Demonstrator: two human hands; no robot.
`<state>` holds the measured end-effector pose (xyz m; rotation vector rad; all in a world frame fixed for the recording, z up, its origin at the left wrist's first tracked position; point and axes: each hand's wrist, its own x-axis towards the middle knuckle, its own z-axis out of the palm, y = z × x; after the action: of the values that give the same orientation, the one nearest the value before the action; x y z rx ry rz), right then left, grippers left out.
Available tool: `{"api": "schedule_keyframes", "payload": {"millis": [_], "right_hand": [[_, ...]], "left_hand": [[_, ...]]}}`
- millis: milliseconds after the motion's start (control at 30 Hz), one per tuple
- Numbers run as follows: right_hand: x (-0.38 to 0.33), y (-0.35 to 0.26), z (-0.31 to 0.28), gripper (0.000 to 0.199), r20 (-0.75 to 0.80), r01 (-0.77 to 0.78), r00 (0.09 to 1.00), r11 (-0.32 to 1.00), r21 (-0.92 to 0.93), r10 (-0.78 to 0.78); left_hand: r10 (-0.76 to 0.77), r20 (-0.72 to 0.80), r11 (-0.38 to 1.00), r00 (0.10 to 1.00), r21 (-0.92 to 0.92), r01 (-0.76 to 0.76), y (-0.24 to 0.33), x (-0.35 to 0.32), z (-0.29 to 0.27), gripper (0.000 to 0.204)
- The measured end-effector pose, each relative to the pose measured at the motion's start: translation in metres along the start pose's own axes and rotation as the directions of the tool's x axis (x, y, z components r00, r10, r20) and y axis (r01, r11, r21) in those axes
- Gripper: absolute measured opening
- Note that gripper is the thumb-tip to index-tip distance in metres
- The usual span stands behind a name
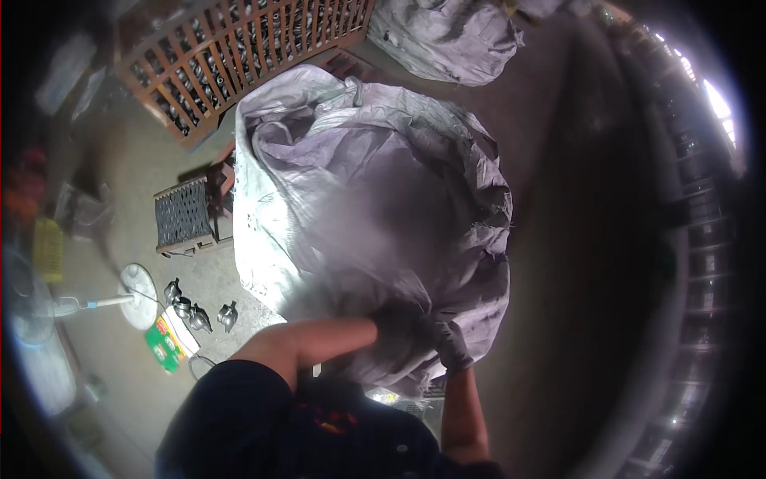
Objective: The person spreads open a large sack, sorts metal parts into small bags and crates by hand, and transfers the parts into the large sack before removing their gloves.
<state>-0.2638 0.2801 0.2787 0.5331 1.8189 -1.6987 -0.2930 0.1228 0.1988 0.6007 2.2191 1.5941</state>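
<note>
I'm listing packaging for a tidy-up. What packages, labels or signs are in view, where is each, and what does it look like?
Big sack: centre, grey-white woven plastic, crumpled, its lower edge gripped by the left hand and right hand, both in dark gloves.
Second sack: top, same grey-white weave, bulging.
Flat packet: floor at lower left, beside small metal pieces; rectangular, green, white and red.
No signs or screens show.
</note>
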Motion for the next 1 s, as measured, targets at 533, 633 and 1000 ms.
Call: {"api": "schedule_keyframes", "payload": {"millis": [533,633,1000], "right_hand": [[0.124,0.143,-0.012,0.029,-0.162,-0.228,0.971,0.878,-0.422,0.175],[0.126,0.188,-0.023,0.022,-0.146,-0.243,0.969,0.856,-0.457,0.197],[0.114,0.171,0.020,0.025,-0.479,-0.414,0.860,0.785,-0.460,0.174]], "left_hand": [[-0.189,0.283,0.980,0.940,-0.007,0.200,-0.081,-0.042,0.041,0.048],[-0.187,0.223,0.958,0.957,-0.173,0.228,-0.083,-0.064,0.029,0.067],[-0.361,0.463,0.188,0.810,-0.814,0.549,-0.133,-0.156,-0.072,0.042]]}}
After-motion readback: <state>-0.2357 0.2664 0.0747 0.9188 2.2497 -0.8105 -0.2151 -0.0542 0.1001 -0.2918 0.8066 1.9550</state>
